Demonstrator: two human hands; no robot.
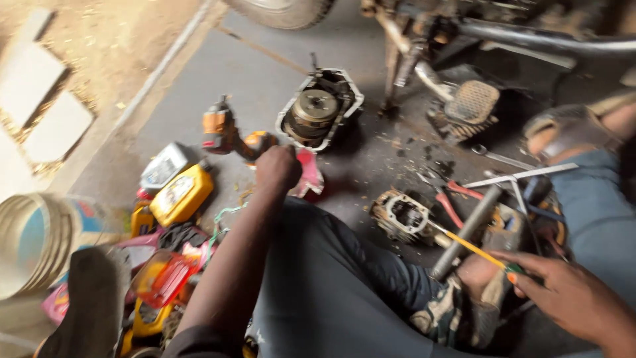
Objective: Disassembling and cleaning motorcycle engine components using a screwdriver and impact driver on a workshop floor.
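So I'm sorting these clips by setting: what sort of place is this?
Probably a motorcycle repair shop floor: an opened engine case, a loose cylinder part, and a cordless power tool in the left hand.

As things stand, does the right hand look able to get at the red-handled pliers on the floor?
Probably yes. The right hand holds a yellow-handled screwdriver, so it is occupied, but the red-handled pliers lie just beyond, in the open beside the metal pipe, with nothing covering them.

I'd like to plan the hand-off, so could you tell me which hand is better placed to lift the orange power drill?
Probably the left hand: it is at the drill's grip, while the right hand holds a yellow-shafted screwdriver.
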